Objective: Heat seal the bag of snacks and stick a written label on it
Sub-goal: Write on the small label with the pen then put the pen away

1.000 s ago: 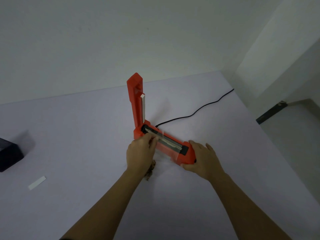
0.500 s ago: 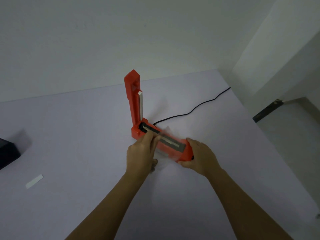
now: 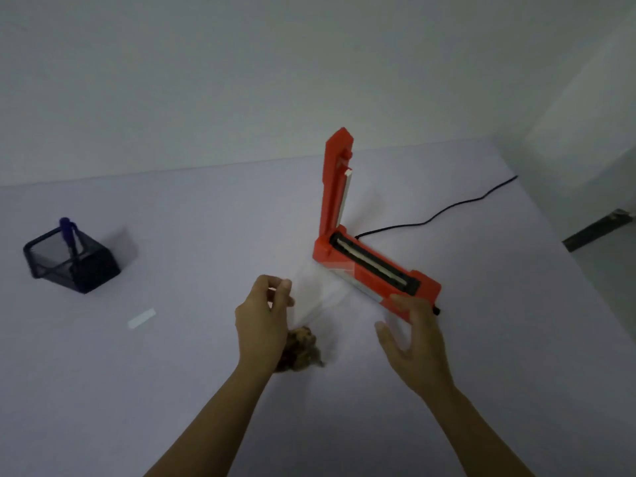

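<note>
Left hand (image 3: 265,315): grip pinches the top edge of the clear snack bag (image 3: 315,299).
Snack bag: brown contents low by the left wrist, just before the red heat sealer (image 3: 364,270).
Right hand (image 3: 413,339): grip loose, fingers spread, holding nothing, at the sealer's near end.
Sealer arm: raised upright.
Label strip (image 3: 141,318): flat on the tabletop (image 3: 206,390), well left.

Just front-left of heat sealer (image 3: 366,274): bag of snacks (image 3: 303,346). Farther left: label (image 3: 141,318), then pen holder (image 3: 79,268) with pen (image 3: 67,232) inside. Behind-right: cable (image 3: 426,222).
</note>
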`<act>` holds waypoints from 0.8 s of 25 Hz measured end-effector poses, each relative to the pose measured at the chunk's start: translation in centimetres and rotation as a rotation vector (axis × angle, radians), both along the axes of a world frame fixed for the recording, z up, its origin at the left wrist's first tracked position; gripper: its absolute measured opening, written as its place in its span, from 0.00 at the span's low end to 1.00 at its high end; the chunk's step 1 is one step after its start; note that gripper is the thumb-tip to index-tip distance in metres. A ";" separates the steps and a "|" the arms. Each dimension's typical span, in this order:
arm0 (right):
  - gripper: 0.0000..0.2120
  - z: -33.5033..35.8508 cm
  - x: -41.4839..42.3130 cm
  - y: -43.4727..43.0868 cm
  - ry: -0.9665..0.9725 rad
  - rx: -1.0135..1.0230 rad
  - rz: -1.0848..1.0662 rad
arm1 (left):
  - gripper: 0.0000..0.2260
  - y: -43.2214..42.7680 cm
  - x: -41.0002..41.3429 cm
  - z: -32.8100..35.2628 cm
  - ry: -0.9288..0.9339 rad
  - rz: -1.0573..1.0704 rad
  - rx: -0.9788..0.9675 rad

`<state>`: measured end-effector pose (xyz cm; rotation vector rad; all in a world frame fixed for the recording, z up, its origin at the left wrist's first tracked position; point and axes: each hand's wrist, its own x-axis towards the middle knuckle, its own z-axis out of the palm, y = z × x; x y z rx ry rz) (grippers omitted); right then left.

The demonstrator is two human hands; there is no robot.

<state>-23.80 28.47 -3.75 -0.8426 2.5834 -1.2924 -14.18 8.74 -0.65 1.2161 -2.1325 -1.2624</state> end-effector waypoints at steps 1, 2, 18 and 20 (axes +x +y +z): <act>0.14 0.0 2.0 -1.0 -0.181 -0.050 0.040 | 0.08 0.0 0.8 -0.6 -0.017 0.048 0.060; 0.10 -0.2 3.7 -2.1 -0.343 -0.062 0.083 | 0.09 0.0 1.6 -1.3 -0.047 0.090 0.102; 0.11 -1.9 5.8 -9.2 -0.136 0.371 0.058 | 0.22 -5.0 6.9 -5.3 -0.294 0.085 -0.034; 0.10 -0.2 6.0 -11.6 -0.011 0.317 0.121 | 0.20 -6.9 9.1 -3.6 -0.211 0.167 -0.095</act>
